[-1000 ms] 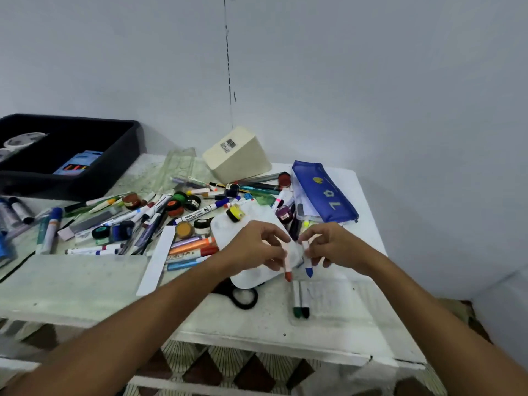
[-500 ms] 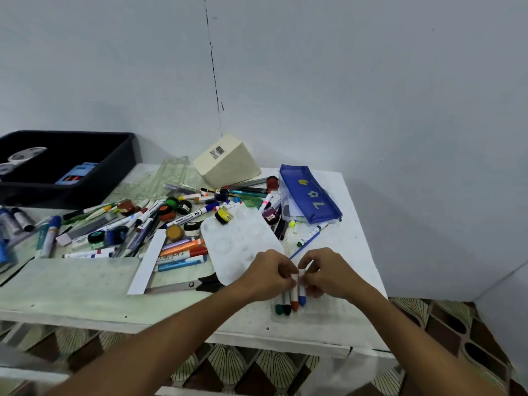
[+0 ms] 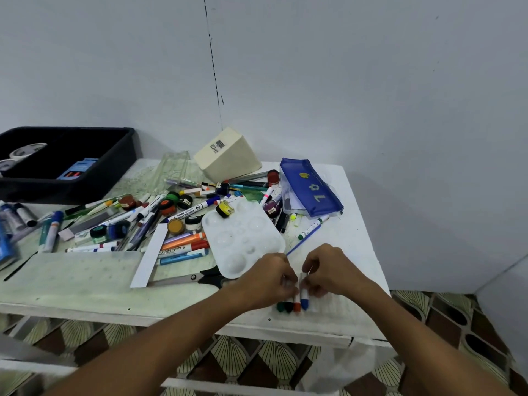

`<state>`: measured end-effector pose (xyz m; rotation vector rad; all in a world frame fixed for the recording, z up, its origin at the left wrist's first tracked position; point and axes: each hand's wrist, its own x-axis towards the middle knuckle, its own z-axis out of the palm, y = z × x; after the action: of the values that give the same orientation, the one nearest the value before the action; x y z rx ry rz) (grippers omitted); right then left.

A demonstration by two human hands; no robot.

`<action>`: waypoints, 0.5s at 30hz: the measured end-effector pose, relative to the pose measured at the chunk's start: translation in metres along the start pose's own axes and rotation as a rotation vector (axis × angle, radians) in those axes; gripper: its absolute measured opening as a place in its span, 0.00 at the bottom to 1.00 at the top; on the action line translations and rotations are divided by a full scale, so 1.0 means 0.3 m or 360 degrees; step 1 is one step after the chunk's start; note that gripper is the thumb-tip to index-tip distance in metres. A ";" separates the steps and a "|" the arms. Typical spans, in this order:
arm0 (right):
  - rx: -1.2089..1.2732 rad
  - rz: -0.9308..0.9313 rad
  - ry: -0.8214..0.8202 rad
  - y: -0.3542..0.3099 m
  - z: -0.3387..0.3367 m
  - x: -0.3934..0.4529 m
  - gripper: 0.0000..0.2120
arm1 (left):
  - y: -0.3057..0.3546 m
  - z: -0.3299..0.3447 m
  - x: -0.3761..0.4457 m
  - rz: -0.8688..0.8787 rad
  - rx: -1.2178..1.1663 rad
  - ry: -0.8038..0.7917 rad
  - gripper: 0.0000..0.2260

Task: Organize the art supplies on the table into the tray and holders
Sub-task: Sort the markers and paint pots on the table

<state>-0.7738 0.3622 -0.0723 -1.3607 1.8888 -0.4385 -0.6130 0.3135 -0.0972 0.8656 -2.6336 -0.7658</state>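
Four-coloured markers point(image 3: 294, 302) (four) in hands

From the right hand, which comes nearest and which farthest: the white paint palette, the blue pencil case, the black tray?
1. Paint palette: just left of the right hand, beyond the left hand.
2. Pencil case: farther back, near the wall.
3. Black tray: far back-left corner.

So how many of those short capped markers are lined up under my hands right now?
4, side by side at the table's near edge: green-capped marker, black-capped marker, orange-capped marker, blue-capped marker. The left hand and right hand could hide more.
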 end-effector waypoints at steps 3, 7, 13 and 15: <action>-0.0014 0.0005 -0.0012 -0.001 -0.002 -0.002 0.08 | 0.001 -0.001 -0.011 0.0064 0.0030 -0.0009 0.11; -0.0013 0.0000 -0.0051 0.000 -0.004 -0.007 0.07 | -0.006 -0.005 -0.015 0.0101 0.0064 -0.0046 0.15; -0.0059 -0.0026 -0.0104 0.003 -0.005 -0.007 0.04 | -0.020 -0.006 -0.009 0.0103 0.0068 -0.0072 0.16; -0.0121 -0.0080 -0.0095 0.001 -0.015 -0.002 0.05 | -0.022 -0.010 -0.006 0.0108 0.0057 -0.0073 0.17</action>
<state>-0.7772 0.3622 -0.0695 -1.4577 1.8425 -0.3502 -0.6072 0.3089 -0.0985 0.7725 -2.7095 -0.7319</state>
